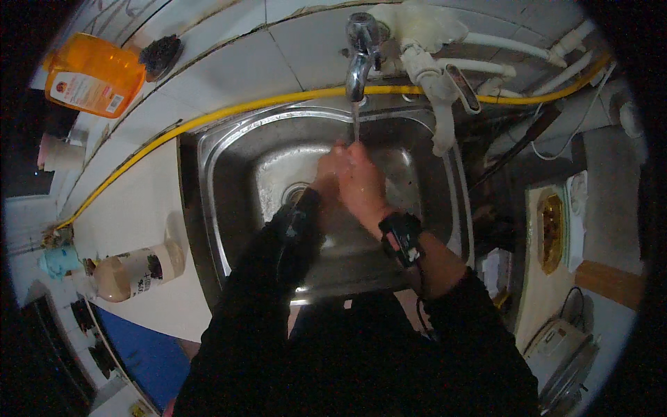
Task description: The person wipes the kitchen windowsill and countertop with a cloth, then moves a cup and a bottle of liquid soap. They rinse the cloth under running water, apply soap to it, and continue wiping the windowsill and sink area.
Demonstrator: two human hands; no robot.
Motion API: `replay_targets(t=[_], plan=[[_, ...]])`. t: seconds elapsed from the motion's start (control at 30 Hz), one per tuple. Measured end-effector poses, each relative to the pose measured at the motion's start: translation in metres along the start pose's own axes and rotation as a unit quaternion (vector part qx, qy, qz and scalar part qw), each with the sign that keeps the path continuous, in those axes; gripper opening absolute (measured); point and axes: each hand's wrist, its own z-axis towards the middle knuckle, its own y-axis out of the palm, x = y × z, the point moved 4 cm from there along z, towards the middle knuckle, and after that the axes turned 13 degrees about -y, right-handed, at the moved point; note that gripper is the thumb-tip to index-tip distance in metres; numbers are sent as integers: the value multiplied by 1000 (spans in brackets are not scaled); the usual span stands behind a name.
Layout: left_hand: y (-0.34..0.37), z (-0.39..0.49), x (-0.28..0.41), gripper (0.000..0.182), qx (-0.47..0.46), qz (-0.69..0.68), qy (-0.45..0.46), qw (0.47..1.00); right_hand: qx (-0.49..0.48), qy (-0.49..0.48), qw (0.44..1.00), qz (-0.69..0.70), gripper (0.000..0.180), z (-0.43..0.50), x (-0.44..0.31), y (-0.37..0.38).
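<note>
Over the stainless steel sink (237,172), my left hand (328,169) and my right hand (363,182) are pressed together. A thin stream of water (356,122) from the chrome faucet (359,68) runs onto them. Fingers overlap and blur, so I cannot tell whether anything small is between them. A black band with a device (401,237) is strapped around my right wrist. Below and left of my hands, the round drain (296,194) is partly covered by my left sleeve.
A yellow hose (250,107) runs behind the sink. White pipes (500,47) and a second tap (443,99) stand at right. An orange bottle of liquid (99,78) and dark scrubber (160,54) sit on the ledge. A plastic bottle (138,271) stands on the left counter (125,208).
</note>
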Motion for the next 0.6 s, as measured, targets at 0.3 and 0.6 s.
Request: replay_targets(t=[0.3, 0.6], plan=[[1, -36, 5, 40, -233, -586, -75, 773, -104, 254, 779, 564, 38, 18, 58, -6], [6, -5, -16, 43, -209, -599, 12, 773, 12, 110, 888, 446, 39, -1, 41, -23]])
